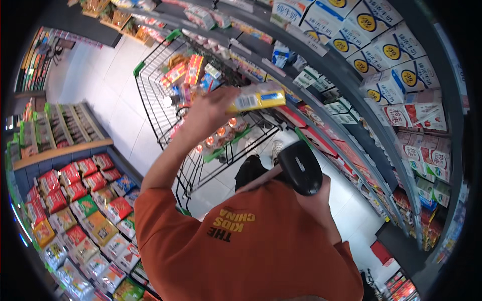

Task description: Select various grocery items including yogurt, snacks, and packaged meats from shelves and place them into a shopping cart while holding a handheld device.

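My left hand (215, 109) grips a yellow package (260, 101) with a printed barcode on its side. It is held above a black wire shopping cart (150, 113) with green corner pieces. Inside the cart lie red-and-yellow packets (193, 70), a blue packet (209, 82) and other groceries, partly hidden by my hand and forearm. Nearer me in the cart are several round-topped items (221, 131) with orange tops. At my chest, on the right, my right hand (318, 195) is closed around a black handheld device (301, 167), which looks like a barcode scanner; its body hides most of my fingers.
Store shelves (339, 101) curve along the right, stacked with white milk cartons (391, 52) and red-and-white boxes (425, 154). A display bin (75, 150) at left holds bagged snacks (101, 225). My shoes (277, 148) stand on pale floor tiles (120, 109) behind the cart.
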The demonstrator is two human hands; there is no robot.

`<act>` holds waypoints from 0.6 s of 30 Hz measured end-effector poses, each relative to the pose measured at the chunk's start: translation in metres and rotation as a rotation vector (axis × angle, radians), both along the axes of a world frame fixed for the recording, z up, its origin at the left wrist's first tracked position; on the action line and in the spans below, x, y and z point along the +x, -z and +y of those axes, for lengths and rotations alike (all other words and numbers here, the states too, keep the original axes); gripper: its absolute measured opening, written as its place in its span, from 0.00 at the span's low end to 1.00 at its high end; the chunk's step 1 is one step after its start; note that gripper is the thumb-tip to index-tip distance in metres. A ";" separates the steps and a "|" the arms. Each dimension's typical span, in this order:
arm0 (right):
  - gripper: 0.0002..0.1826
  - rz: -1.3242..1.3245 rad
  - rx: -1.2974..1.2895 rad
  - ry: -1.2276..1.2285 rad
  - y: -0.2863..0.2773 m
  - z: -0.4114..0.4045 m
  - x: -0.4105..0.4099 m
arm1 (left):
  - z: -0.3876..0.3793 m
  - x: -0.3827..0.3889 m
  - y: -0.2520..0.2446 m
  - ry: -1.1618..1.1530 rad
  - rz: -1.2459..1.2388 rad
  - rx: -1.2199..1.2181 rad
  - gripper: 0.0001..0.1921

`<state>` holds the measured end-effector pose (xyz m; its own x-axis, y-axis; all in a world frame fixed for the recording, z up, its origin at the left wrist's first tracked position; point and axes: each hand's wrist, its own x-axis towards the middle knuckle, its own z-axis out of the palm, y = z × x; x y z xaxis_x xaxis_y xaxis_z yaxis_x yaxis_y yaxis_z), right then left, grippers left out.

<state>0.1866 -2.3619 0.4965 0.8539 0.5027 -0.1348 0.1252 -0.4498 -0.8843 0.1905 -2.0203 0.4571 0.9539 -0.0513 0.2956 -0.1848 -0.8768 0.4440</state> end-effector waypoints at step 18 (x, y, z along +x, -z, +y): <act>0.11 0.139 0.146 -0.153 0.015 0.009 -0.003 | -0.056 -0.114 0.079 -0.420 0.286 -0.115 0.28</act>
